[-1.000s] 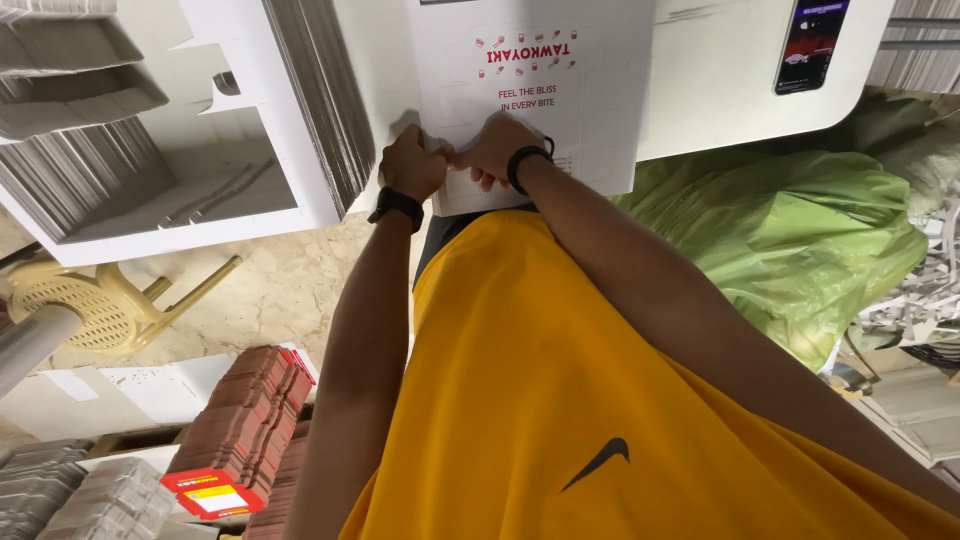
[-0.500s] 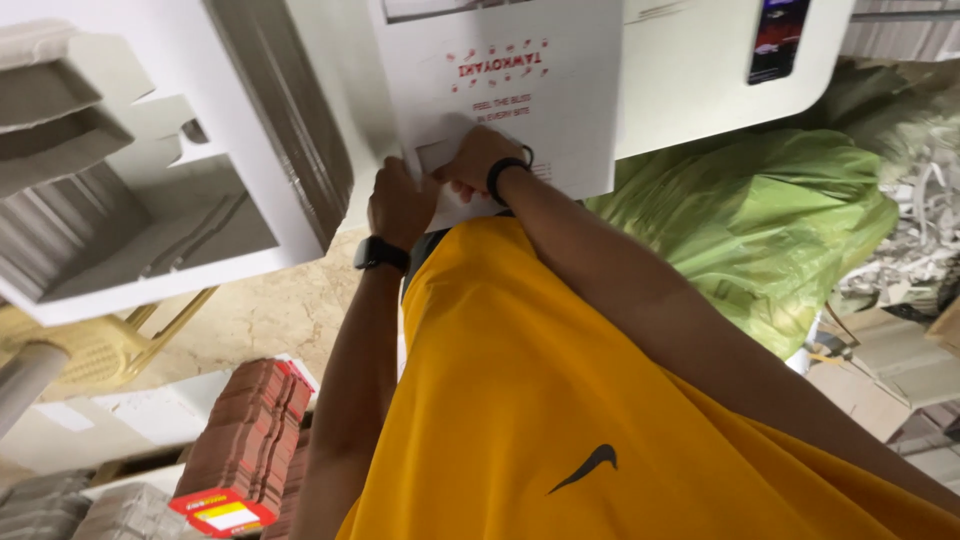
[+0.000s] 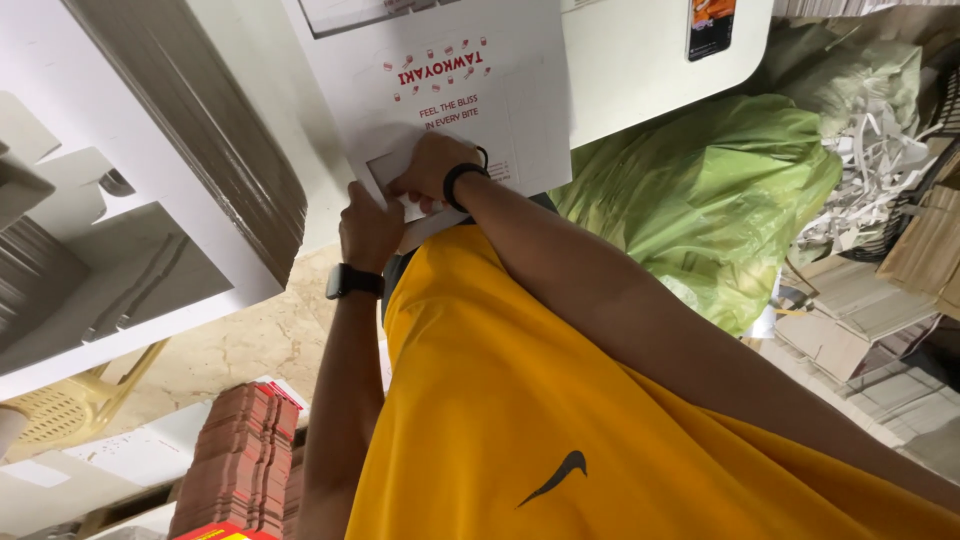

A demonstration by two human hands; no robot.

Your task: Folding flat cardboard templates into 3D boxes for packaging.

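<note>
A flat white carton sheet (image 3: 470,90) with red print lies on a white table (image 3: 640,70) in front of my yellow shirt. My left hand (image 3: 368,232), with a black watch on its wrist, grips the sheet's near edge from below. My right hand (image 3: 428,170), wearing a black wristband, presses with bent fingers on a small rectangular flap (image 3: 383,172) at that same edge. The two hands are almost touching each other.
Tall stacks of flat white cardboard (image 3: 190,140) stand at the left. A bulging green plastic bag (image 3: 700,200) and paper scraps (image 3: 870,190) lie at the right, with flattened cartons (image 3: 850,330) below them. A red-brown carton stack (image 3: 240,450) and a yellow chair (image 3: 60,410) sit lower left. A phone (image 3: 712,25) rests on the table.
My right hand has moved further onto the sheet, onto the small flap. My left hand has dropped slightly along the near edge. The view has shifted a little.
</note>
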